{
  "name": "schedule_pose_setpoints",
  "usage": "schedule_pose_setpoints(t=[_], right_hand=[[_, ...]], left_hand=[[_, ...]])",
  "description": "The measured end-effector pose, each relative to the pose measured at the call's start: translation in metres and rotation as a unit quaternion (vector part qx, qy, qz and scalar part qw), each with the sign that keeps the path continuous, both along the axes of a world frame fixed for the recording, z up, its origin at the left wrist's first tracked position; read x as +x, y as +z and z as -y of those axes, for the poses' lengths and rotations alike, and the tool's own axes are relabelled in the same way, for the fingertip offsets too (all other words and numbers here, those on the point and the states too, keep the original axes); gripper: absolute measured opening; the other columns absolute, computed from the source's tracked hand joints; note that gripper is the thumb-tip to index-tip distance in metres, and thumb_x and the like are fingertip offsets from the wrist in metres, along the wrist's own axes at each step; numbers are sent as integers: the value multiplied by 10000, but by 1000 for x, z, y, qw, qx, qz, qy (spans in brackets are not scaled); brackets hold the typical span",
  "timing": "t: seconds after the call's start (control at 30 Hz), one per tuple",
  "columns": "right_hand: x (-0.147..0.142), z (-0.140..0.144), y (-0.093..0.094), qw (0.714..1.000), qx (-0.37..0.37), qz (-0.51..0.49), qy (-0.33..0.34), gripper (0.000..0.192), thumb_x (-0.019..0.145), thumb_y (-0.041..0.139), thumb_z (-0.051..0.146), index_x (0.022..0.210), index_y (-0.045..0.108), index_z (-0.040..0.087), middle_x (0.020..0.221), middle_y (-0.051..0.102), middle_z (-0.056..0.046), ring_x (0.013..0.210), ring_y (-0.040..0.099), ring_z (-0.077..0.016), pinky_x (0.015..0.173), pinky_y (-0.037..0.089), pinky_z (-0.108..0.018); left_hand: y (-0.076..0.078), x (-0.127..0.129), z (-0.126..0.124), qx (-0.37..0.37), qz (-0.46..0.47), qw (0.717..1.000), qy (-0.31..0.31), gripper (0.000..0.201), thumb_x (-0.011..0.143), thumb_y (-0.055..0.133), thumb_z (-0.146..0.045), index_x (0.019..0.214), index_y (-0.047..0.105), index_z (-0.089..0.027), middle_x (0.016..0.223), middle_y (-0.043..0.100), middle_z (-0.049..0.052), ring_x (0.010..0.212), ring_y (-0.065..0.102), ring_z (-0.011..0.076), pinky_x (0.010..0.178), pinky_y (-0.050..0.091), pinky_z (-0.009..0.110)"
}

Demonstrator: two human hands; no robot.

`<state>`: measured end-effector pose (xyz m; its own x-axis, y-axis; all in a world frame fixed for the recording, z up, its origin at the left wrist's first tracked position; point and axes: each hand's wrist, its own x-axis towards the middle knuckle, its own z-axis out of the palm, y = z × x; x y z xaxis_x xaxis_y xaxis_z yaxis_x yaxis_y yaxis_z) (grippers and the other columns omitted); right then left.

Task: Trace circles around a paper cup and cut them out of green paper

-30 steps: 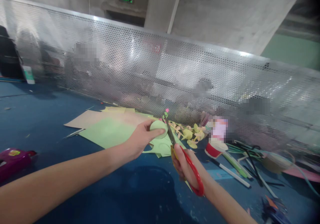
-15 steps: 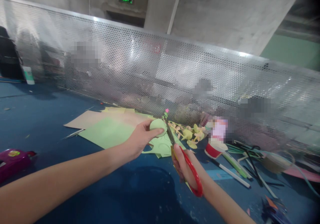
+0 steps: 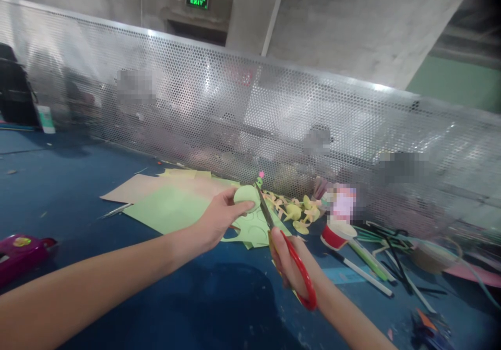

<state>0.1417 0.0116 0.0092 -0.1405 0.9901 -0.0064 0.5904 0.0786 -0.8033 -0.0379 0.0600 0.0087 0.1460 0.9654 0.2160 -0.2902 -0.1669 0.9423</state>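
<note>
While the left hand (image 3: 219, 218) pinches a small green paper disc (image 3: 246, 197) between thumb and fingers, the right hand (image 3: 290, 266) grips the red-handled scissors (image 3: 287, 251), whose blades point up beside the disc's right edge. Compared with a second ago, little has shifted: the disc sits slightly higher and nearer the blade tips, and the scissors have tilted a touch, which suggests the trimming around the disc's edge is going on in small bites rather than finishing. Beneath both hands lies the green sheet (image 3: 172, 209) with round holes cut from it, on the blue worktop (image 3: 78, 183). Whether the blades are parted or closed is hard to make out, since they blur into a thin line. Right-hand fingers are hidden inside the handle loops. Beyond the mesh screen (image 3: 235, 115), everything is smeared.
</note>
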Motion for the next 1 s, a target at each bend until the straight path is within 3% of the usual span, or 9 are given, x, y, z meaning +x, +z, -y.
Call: schedule_pose_setpoints(t=[0.13, 0.43, 0.77, 1.0], right_hand=[[0, 0, 0, 999, 8, 48, -10, 651, 847, 225, 792, 502, 289, 244, 369, 346, 30, 293, 470, -145, 359, 399, -269], [-1, 1, -2, 1000, 7, 25, -5, 646, 849, 243, 787, 515, 314, 239, 371, 324, 45, 288, 442, -129, 355, 383, -256], [0, -1, 2, 998, 10, 57, 9, 635, 884, 220, 738, 502, 318, 240, 380, 354, 26, 317, 457, -140, 379, 395, -267], [2, -2, 2, 998, 38, 46, 17, 595, 890, 311, 704, 507, 335, 248, 376, 318, 31, 378, 386, -131, 379, 323, -256]], left_hand=[[0, 0, -1, 4, 5, 1000, 5, 312, 729, 750, -346, 983, 675, -181, 841, 675, 25, 700, 589, 136, 639, 468, 254], [2, 2, 1, 14, 22, 1000, 0, 334, 710, 762, -319, 984, 677, -147, 867, 692, 54, 726, 608, 152, 653, 464, 266], [4, 3, 4, -23, 11, 1000, 2, 394, 686, 775, -361, 1001, 655, -158, 883, 695, 66, 723, 640, 177, 570, 457, 259], [5, 3, 4, -22, 48, 999, -13, 323, 685, 784, -318, 938, 664, -157, 828, 686, 43, 698, 623, 157, 601, 467, 264]])
